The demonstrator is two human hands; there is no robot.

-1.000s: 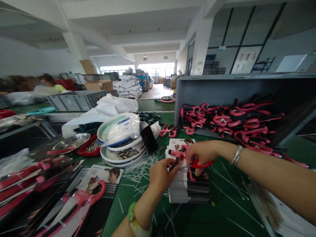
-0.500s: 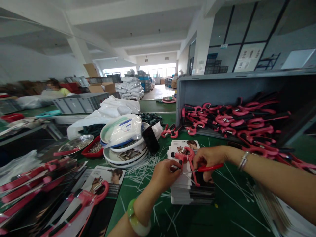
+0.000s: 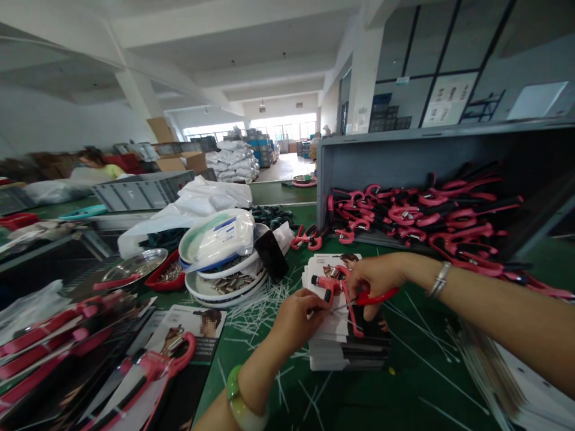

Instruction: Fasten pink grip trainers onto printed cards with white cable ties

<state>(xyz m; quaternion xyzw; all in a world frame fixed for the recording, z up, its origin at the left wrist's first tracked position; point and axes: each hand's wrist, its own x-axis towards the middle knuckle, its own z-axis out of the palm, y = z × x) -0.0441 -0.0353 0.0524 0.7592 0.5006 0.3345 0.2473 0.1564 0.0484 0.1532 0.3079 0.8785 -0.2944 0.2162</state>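
My right hand (image 3: pixel 375 278) is closed round red-handled scissors (image 3: pixel 377 297), whose blades point left toward my left fingertips. My left hand (image 3: pixel 302 314) is in a closed pinch at the blade tips, on what looks like the end of a thin white cable tie, mostly hidden by the fingers. Between the hands, pink hole-punch pliers (image 3: pixel 357 320) with black grips lie on top of a stack of printed cards (image 3: pixel 327 353). The right hand covers part of the pliers and the top card.
Behind my right hand, a grey crate (image 3: pixel 372 161) on its side holds many pink pliers. Loose white cable ties (image 3: pixel 258 305) litter the green table. Stacked white bowls (image 3: pixel 224 284) of metal parts and a black phone (image 3: pixel 272 256) stand left; carded pliers (image 3: pixel 155 362) lie front left.
The view shifts slightly. My right hand has turned a little, tilting the scissors so their handles sit higher on the right. My left hand keeps its pinch beside the pliers.
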